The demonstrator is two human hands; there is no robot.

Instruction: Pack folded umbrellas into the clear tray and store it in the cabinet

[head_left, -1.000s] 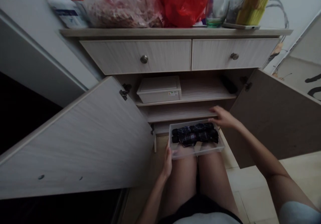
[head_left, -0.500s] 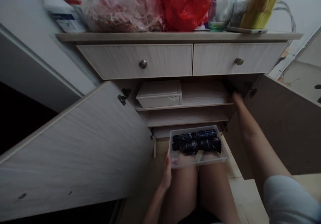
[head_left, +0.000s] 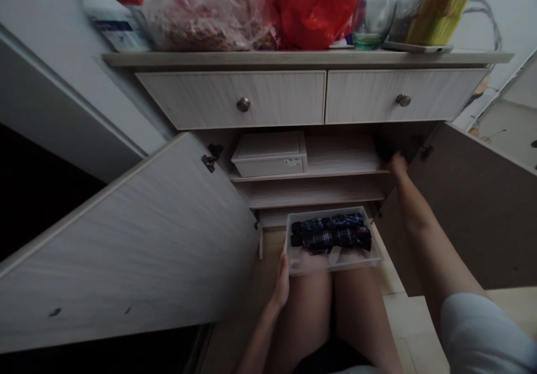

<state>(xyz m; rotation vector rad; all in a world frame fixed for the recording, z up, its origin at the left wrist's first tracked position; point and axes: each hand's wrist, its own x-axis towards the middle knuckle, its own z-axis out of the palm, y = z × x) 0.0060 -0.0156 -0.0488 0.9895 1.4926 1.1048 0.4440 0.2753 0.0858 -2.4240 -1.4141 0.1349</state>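
Note:
A clear plastic tray point(head_left: 356, 261) rests over my knees, and my left hand point(head_left: 283, 276) grips its left side. Inside lie two folded umbrellas in dark plaid, a bluish one point(head_left: 331, 222) behind a red-and-white-lined one point(head_left: 335, 238). My right hand point(head_left: 397, 162) reaches into the right end of the cabinet's upper shelf point(head_left: 339, 161). It touches a dark object point(head_left: 382, 146) that is too shadowed to name, and its fingers are hidden. On the same shelf, a white lidded box point(head_left: 271, 164) stands at the left.
Two cabinet doors stand open, the left point(head_left: 146, 251) and the right point(head_left: 470, 212). Above are two closed drawers point(head_left: 251, 91). The cabinet top point(head_left: 293, 58) bears a red bag point(head_left: 314, 13), a clear bag point(head_left: 205, 19), a glass point(head_left: 373, 22), a yellow packet point(head_left: 438, 13) and white bottles point(head_left: 115, 24).
The view has shifted slightly. My right hand stays at the shelf's right end beside the dark object, and my left hand still holds the tray.

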